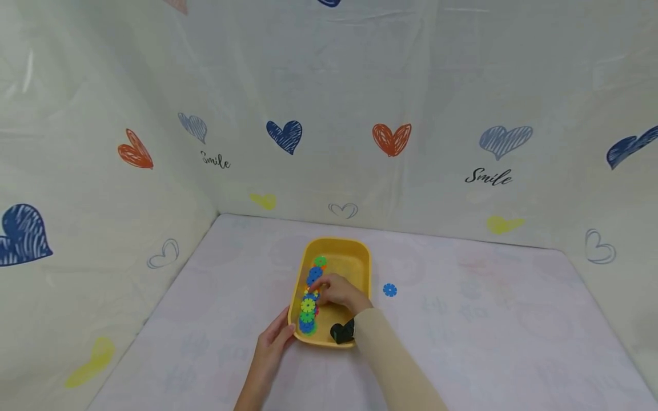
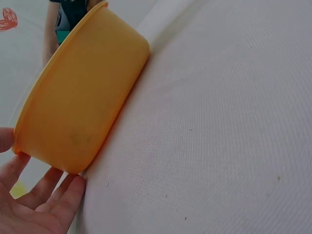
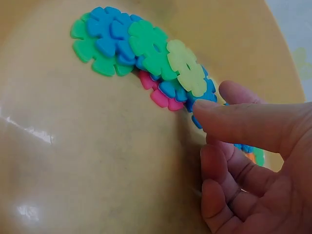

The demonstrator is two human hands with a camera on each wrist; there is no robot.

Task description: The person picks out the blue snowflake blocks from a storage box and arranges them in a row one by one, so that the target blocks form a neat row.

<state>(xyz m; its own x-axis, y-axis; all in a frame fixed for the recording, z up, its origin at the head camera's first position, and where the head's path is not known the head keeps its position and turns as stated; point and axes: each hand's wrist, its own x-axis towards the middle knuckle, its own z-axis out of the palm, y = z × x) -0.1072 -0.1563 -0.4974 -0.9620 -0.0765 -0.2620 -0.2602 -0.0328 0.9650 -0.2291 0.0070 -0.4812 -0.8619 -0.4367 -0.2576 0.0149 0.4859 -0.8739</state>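
Note:
My left hand (image 1: 275, 333) grips the near left corner of a yellow plastic tub (image 1: 336, 245), thumb at the rim and fingers against the outer wall, as the left wrist view shows. My right hand (image 1: 336, 290) reaches inside, over a row of flower-shaped plastic discs lying along the left wall. In the right wrist view its thumb and forefinger are right at a blue disc (image 3: 209, 92), beside a yellow disc (image 3: 187, 68) and a green disc (image 3: 150, 48). I cannot tell whether they pinch it. A pink disc (image 3: 161, 95) lies partly hidden under the others.
A single blue disc (image 1: 390, 290) lies on the white-covered table (image 1: 488, 319), right of the tub. A black device (image 1: 342, 331) sits at my right wrist, over the tub's near end. A white sheet (image 1: 334, 85) printed with hearts stands behind and at the sides.

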